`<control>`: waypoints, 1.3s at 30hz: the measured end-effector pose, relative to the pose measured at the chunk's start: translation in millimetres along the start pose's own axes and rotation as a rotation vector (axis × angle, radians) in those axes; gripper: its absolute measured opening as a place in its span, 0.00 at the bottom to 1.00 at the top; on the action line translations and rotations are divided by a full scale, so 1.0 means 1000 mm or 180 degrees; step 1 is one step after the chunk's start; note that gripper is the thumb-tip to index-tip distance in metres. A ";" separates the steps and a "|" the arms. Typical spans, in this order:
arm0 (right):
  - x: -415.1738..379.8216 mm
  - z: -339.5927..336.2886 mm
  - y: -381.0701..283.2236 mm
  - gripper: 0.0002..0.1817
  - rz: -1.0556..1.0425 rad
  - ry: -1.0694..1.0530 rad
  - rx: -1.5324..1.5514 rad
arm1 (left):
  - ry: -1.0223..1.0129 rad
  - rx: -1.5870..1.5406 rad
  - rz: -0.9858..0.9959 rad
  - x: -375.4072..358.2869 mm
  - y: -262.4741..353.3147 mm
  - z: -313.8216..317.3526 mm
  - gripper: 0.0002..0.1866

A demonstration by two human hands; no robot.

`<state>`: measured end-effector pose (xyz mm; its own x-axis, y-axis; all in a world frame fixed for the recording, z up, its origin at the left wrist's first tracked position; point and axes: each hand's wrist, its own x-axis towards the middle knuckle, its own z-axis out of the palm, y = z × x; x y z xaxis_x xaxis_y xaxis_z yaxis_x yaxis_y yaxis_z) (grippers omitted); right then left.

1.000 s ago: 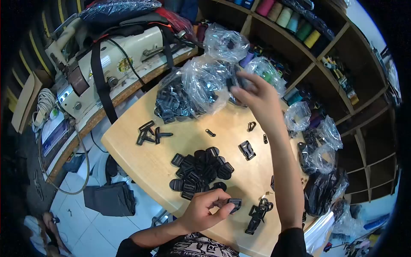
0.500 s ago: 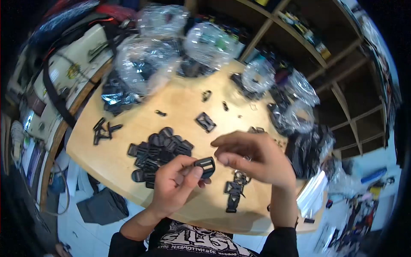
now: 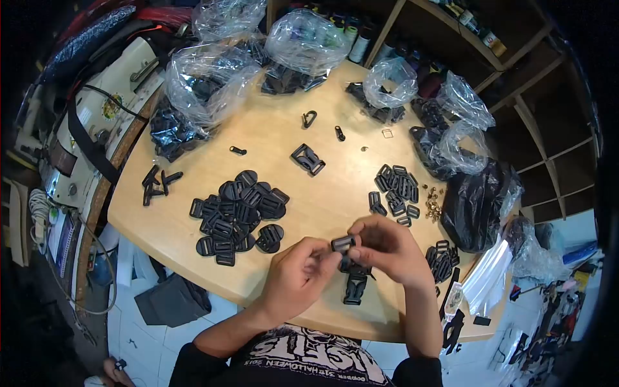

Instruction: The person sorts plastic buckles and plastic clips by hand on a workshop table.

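Observation:
In front of my chest, a small black plastic strap slider (image 3: 343,243) is pinched between both hands. My left hand (image 3: 300,274) has its fingertips at the slider's left end. My right hand (image 3: 390,248) grips the other end between thumb and fingers. Just beneath the hands lie black side-release buckles (image 3: 354,290), partly covered by them. Left of my left hand is a pile of black ladder-lock buckles (image 3: 235,213), with one ladder-lock buckle (image 3: 269,237) at its near right side. A cluster of black strap sliders (image 3: 400,184) lies beyond my right hand.
Clear plastic bags of black parts (image 3: 209,87) line the table's far side. A black plastic bag (image 3: 480,203) stands at right, by small brass pieces (image 3: 434,206). One side-release buckle (image 3: 307,159) lies mid-table (image 3: 258,129). A sewing machine (image 3: 106,109) stands at left, shelves (image 3: 516,122) at far right.
The ladder-lock buckle has left my left hand; one now lies at the pile's right side. My hands have come together on a smaller slider. The view has shifted slightly.

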<state>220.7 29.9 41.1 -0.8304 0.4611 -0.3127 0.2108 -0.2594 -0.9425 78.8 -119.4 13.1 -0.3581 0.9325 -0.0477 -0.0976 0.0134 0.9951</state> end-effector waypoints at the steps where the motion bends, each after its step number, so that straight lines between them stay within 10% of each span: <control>1: 0.009 -0.001 0.002 0.15 0.0002 0.0000 0.0008 | 0.0178 0.1171 0.0100 -0.002 0.001 -0.004 0.08; 13: 0.077 0.048 -0.001 0.16 -0.0659 0.0560 -0.2766 | -0.0662 0.2311 0.1100 -0.014 -0.023 -0.013 0.06; 27: -0.088 -0.021 0.040 0.13 -0.0171 0.1488 -0.2205 | -0.1144 0.3178 0.1091 0.018 -0.012 0.017 0.20; 39: -0.072 0.006 0.016 0.30 -0.1476 0.1418 -0.1930 | -0.0461 0.2396 0.1581 0.021 0.037 0.012 0.25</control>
<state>281.2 -12.7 49.5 -0.6487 0.7289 0.2188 0.2451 0.4723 -0.8467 79.2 -94.7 50.3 -0.0721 0.9294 0.3620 0.6865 -0.2171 0.6940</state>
